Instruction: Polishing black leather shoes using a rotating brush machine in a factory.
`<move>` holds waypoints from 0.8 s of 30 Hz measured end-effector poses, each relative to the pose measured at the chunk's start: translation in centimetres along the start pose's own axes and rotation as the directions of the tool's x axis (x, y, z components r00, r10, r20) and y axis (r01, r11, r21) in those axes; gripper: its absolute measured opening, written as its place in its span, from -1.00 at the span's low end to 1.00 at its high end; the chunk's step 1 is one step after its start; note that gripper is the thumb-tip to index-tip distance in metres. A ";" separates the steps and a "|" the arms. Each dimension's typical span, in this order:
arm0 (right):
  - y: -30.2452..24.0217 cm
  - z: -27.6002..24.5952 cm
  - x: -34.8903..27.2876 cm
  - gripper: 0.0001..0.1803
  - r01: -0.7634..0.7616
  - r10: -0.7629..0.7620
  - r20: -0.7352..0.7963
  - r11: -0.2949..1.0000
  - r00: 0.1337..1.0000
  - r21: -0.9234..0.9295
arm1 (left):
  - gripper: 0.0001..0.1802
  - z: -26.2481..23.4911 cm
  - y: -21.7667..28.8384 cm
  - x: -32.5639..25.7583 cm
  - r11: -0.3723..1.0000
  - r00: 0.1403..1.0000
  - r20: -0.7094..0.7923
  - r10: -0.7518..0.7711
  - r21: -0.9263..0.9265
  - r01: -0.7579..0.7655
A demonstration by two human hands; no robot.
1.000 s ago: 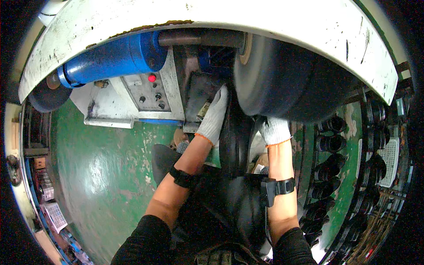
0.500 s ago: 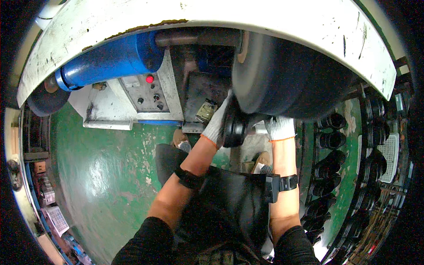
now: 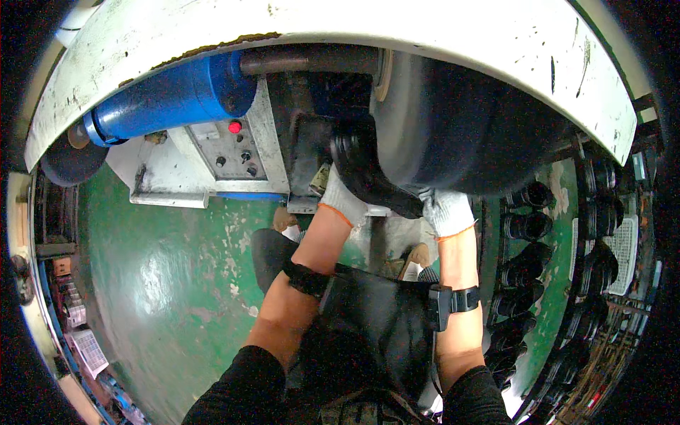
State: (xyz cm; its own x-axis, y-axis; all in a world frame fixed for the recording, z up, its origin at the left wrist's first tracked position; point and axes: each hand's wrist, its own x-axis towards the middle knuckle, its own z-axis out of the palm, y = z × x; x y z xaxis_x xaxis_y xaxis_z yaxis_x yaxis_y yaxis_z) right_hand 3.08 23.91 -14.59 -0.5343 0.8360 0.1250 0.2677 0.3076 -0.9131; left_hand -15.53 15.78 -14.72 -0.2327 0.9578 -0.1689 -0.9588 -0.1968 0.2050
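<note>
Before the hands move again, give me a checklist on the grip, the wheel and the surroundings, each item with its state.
1. Left hand gloved and on the black part: ok.
2. Right hand gloved and at the part's lower end: ok.
3. Part touching the large grey wheel: cannot tell.
4. Wheel spinning or stopped: cannot tell.
5. Black apron covers the lap: ok.
6. Black parts on the rack at the right stand apart from the hands: ok.

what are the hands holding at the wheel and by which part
A black curved part pressed to the big grey wheel. The left hand grips its near left side and the right hand its lower right end.
</note>
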 end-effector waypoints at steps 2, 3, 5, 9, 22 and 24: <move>-6.2 3.3 0.8 -0.45 0.332 -0.348 0.116 0.665 0.930 -0.668 | -0.50 -7.0 2.4 1.1 0.642 0.871 -0.021 0.490 0.685 -0.345; -3.8 0.4 0.5 -0.45 0.330 -0.379 0.075 0.671 0.922 -0.665 | -0.52 -2.2 0.0 1.2 0.700 0.947 0.052 0.316 0.661 -0.270; -5.7 1.3 0.4 -0.45 0.319 -0.323 0.135 0.627 0.937 -0.711 | -0.54 0.8 2.7 -0.7 0.675 0.967 0.114 0.227 0.697 -0.241; -7.2 4.1 1.0 -0.48 0.301 -0.288 0.121 0.744 0.950 -0.596 | -0.51 1.9 4.1 -0.7 0.344 0.857 0.213 0.470 0.850 -0.400; -10.4 4.9 1.4 -0.43 0.229 -0.336 0.063 0.481 0.940 -0.846 | -0.33 5.9 2.5 -2.2 0.997 0.992 -0.105 0.076 0.008 -0.076; -10.2 3.8 1.4 -0.43 0.187 -0.358 -0.009 0.507 0.933 -0.841 | -0.33 6.5 1.2 -2.4 0.999 0.992 -0.121 0.036 -0.008 -0.037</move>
State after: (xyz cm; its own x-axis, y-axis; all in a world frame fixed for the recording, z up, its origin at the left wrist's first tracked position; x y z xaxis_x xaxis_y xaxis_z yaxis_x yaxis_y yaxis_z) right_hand -3.43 20.24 -6.58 -0.5877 0.6741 0.4474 0.7104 0.6946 -0.1134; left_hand -15.09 14.61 -7.77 -0.2851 0.9175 -0.2772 -0.9508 -0.2340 0.2032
